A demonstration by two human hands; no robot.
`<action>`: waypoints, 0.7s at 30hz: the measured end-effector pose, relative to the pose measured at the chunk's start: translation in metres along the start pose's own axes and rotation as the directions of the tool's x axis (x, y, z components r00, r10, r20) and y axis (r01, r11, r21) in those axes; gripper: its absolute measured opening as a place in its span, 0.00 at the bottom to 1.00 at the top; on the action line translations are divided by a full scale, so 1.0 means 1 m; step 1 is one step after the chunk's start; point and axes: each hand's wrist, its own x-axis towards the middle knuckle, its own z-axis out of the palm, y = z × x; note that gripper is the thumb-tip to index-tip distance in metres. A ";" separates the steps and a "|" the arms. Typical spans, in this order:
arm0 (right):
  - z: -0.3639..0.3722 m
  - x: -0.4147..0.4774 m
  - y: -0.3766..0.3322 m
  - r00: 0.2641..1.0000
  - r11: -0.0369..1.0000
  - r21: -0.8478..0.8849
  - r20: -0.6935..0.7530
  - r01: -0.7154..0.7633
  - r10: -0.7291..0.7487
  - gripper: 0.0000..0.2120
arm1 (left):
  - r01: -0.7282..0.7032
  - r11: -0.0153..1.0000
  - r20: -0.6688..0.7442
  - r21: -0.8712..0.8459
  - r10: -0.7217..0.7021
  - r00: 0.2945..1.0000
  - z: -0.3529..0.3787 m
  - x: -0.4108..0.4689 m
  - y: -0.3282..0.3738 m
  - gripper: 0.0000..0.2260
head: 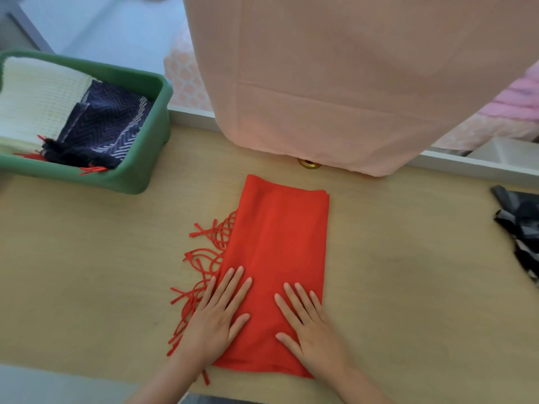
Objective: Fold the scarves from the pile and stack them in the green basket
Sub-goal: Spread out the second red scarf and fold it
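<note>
A folded red scarf (280, 237) lies on the wooden table (87, 258), its fringe spilling out along its left side. My left hand (217, 319) lies flat on its near left part, fingers straight. My right hand (309, 325) presses flat on its near right part. The green basket (143, 173) stands at the far left and holds a cream knitted scarf (38, 97), a navy zigzag scarf (105, 123) and some red fringe. A dark patterned scarf (522, 225) lies at the table's right edge.
A large peach cloth (350, 83) hangs over the table's far edge, covering most of the background. A small brass ring (308, 163) peeks from under its hem. A pink knit fabric (516, 97) shows at the far right.
</note>
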 end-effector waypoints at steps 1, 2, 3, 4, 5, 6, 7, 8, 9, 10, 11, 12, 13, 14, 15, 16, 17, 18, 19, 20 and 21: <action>-0.003 0.002 0.001 1.000 1.000 0.014 0.020 0.003 -0.004 0.31 | -0.006 1.000 -0.006 0.009 0.007 1.000 -0.003 0.001 0.000 0.27; -0.007 0.002 0.002 0.999 0.999 0.043 0.039 0.021 -0.023 0.30 | -0.016 1.000 -0.009 0.014 0.016 1.000 -0.007 0.001 0.000 0.28; -0.011 0.000 0.005 0.997 0.995 0.093 0.052 0.047 -0.052 0.29 | -0.039 0.999 -0.020 0.015 0.039 0.999 -0.012 0.000 0.000 0.28; -0.016 -0.006 0.007 0.995 0.985 0.153 0.057 0.075 -0.085 0.28 | -0.085 0.996 -0.032 0.009 0.086 0.996 -0.015 -0.003 -0.002 0.27; -0.021 -0.014 0.008 0.991 0.973 0.205 0.049 0.109 -0.121 0.27 | -0.159 0.987 -0.042 -0.007 0.159 0.986 -0.016 -0.007 -0.004 0.25; -0.024 -0.024 0.010 0.986 0.959 0.240 0.033 0.150 -0.163 0.26 | -0.246 0.969 -0.039 -0.037 0.244 0.969 -0.016 -0.013 -0.006 0.23; -0.024 -0.036 0.012 0.979 0.946 0.262 0.027 0.190 -0.204 0.27 | -0.323 0.943 -0.027 -0.078 0.322 0.946 -0.015 -0.022 -0.009 0.21; -0.021 -0.047 0.014 0.968 0.937 0.268 0.042 0.226 -0.246 0.28 | -0.380 0.918 0.000 -0.116 0.382 0.924 -0.013 -0.032 -0.013 0.20; -0.016 -0.055 0.016 0.958 0.933 0.252 0.060 0.256 -0.279 0.31 | -0.411 0.902 0.036 -0.133 0.419 0.907 -0.012 -0.042 -0.017 0.21; -0.010 -0.060 0.019 0.953 0.935 0.224 0.068 0.275 -0.297 0.33 | -0.426 0.896 0.075 -0.130 0.437 0.896 -0.011 -0.049 -0.022 0.24; -0.004 -0.062 0.022 0.953 0.938 0.207 0.062 0.279 -0.297 0.34 | -0.429 0.894 0.104 -0.129 0.443 0.891 -0.010 -0.053 -0.026 0.27; 0.000 -0.062 0.023 0.957 0.939 0.209 0.039 0.273 -0.287 0.33 | -0.423 0.895 0.115 -0.145 0.440 0.891 -0.010 -0.056 -0.031 0.30; 0.002 -0.060 0.023 0.962 0.938 0.219 -0.006 0.268 -0.273 0.31 | -0.412 0.895 0.101 -0.172 0.432 0.896 -0.011 -0.055 -0.033 0.31; 0.003 -0.057 0.022 0.963 0.937 0.224 -0.068 0.270 -0.261 0.27 | -0.402 0.894 0.083 -0.199 0.424 0.902 -0.011 -0.053 -0.035 0.31; 0.004 -0.055 0.022 0.959 0.936 0.222 -0.130 0.274 -0.250 0.25 | -0.399 0.891 0.064 -0.217 0.420 0.905 -0.011 -0.050 -0.036 0.30; 0.006 -0.053 0.021 0.953 0.934 0.220 -0.182 0.281 -0.244 0.22 | -0.397 0.890 0.046 -0.223 0.417 0.908 -0.011 -0.047 -0.036 0.28; 0.007 -0.053 0.021 0.946 0.932 0.223 -0.221 0.284 -0.235 0.20 | -0.397 0.892 0.027 -0.218 0.412 0.911 -0.011 -0.045 -0.036 0.24; 0.009 -0.053 0.020 0.942 0.932 0.232 -0.256 0.279 -0.218 0.18 | -0.387 0.897 0.012 -0.215 0.399 0.917 -0.011 -0.043 -0.036 0.21; 0.009 -0.053 0.020 0.939 0.933 0.247 -0.286 0.263 -0.189 0.16 | -0.371 0.903 -0.007 -0.217 0.379 0.925 -0.012 -0.041 -0.036 0.20; 0.009 -0.051 0.018 0.937 0.933 0.269 -0.315 0.240 -0.150 0.14 | -0.364 0.905 -0.034 -0.221 0.365 0.930 -0.012 -0.040 -0.037 0.19; 0.007 -0.050 0.015 0.932 0.930 0.299 -0.347 0.214 -0.102 0.13 | -0.360 0.906 -0.056 -0.222 0.357 0.933 -0.013 -0.038 -0.037 0.18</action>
